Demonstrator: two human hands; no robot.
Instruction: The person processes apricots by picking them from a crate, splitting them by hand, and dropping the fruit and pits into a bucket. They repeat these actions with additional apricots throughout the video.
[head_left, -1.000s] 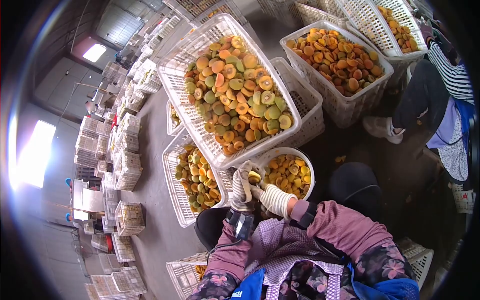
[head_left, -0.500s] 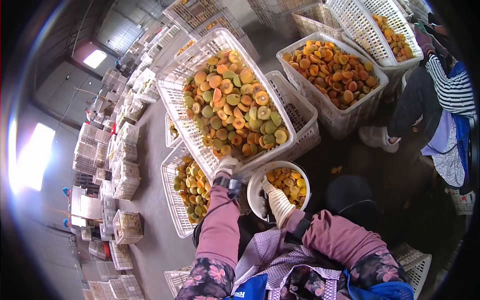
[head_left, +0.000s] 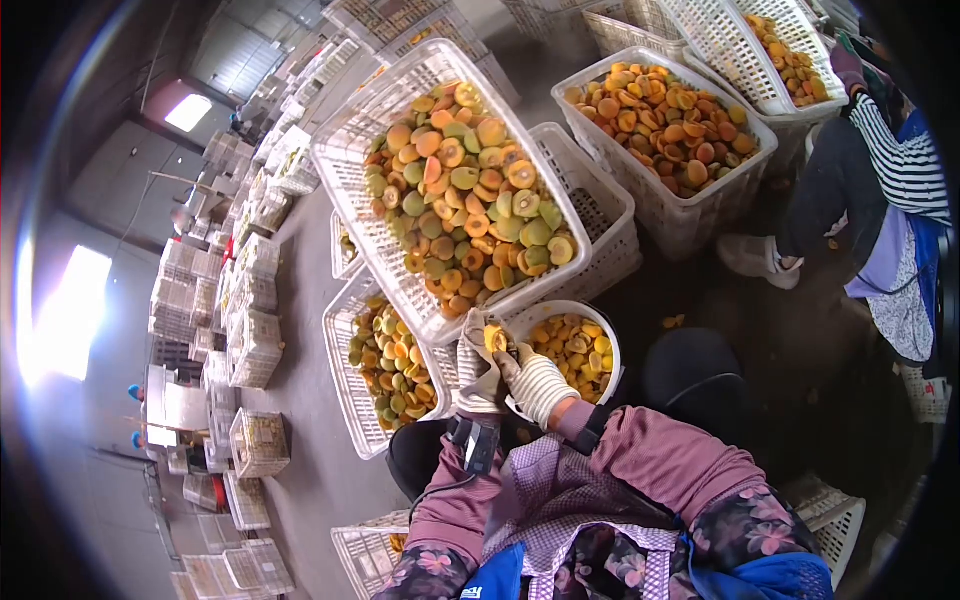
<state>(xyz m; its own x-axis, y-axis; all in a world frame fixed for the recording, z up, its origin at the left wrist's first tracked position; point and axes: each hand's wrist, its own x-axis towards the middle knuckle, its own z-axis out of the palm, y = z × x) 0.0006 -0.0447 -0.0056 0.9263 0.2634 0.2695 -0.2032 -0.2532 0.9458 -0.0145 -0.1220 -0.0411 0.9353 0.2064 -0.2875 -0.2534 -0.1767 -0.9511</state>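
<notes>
My left hand [head_left: 482, 366], in a pale work glove, holds a yellow-orange apricot half [head_left: 495, 338] up in its fingers. Close against it is my right hand [head_left: 540, 386], gloved too, its fingers closed at the fruit; whatever is inside them is hidden. Just beyond the right hand stands a white bucket [head_left: 616, 352] partly filled with yellow fruit pieces [head_left: 572, 350]. Above both hands, a tilted white crate [head_left: 335, 150] holds many halved green and orange apricots [head_left: 465, 200].
Left below the tilted crate is another crate [head_left: 345, 400] of halves. A crate of orange halves [head_left: 670, 130] stands at upper right. A seated person in a striped sleeve [head_left: 905, 170] works at far right. Stacked crates [head_left: 255, 345] line the left side.
My left hand has come back from the tilted crate's near edge and now holds an apricot half. My right hand has moved from the bucket's rim up to meet it.
</notes>
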